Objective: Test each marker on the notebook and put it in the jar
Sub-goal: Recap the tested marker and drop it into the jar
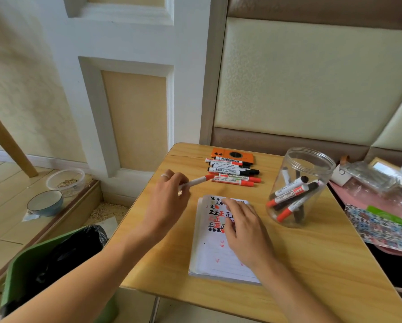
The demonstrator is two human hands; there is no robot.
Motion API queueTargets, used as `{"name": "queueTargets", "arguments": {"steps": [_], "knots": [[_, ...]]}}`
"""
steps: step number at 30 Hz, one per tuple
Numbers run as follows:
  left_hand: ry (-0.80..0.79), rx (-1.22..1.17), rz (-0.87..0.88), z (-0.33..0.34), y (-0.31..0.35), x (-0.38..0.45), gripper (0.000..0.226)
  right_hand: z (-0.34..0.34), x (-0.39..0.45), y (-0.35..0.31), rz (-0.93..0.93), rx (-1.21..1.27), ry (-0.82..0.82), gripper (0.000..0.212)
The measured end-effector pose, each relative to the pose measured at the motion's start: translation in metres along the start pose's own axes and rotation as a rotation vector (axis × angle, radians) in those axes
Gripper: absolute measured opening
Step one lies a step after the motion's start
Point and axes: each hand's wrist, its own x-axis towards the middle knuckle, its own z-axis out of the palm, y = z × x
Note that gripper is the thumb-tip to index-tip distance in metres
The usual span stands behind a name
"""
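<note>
My left hand (169, 197) pinches a red-capped marker (198, 181); my right hand (242, 226) lies spread on the notebook (212, 252), with the jar (297, 187) at two o'clock.

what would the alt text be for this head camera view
Over a small wooden table, the left hand holds a red-capped marker while the right hand rests flat on an open notebook covered in red and black test marks. More markers lie in a row beyond, others in a clear jar to the right.

The notebook (215, 248) page bears repeated "正" characters in black and red.
</note>
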Motion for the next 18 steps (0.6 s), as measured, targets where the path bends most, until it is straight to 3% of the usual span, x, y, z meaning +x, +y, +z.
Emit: {"name": "queueTargets", "arguments": {"steps": [3, 6, 9, 12, 14, 16, 18], "knots": [[-0.052, -0.049, 0.124, 0.003, 0.025, -0.019, 0.01, -0.003, -0.001, -0.001, -0.021, 0.085, -0.007, 0.059], [-0.114, -0.138, 0.222, 0.007, 0.044, -0.038, 0.009, -0.002, -0.001, 0.001, -0.035, 0.111, -0.021, 0.061], [-0.242, -0.218, 0.302, 0.003, 0.055, -0.05, 0.016, 0.0, -0.001, 0.004, -0.028, 0.128, -0.025, 0.049], [-0.283, -0.254, 0.308, -0.003, 0.057, -0.052, 0.027, -0.008, 0.001, 0.002, -0.053, 0.244, 0.032, 0.02], [-0.222, -0.15, 0.245, 0.0, 0.05, -0.047, 0.03, -0.017, 0.001, -0.002, -0.022, 0.395, 0.051, 0.012], [-0.248, 0.009, 0.184, 0.005, 0.04, -0.044, 0.051, -0.025, 0.001, -0.004, 0.043, 0.508, 0.004, 0.014], [-0.305, 0.11, 0.197, 0.009, 0.028, -0.041, 0.045, -0.03, 0.0, -0.002, 0.105, 0.56, -0.069, 0.016]]}}
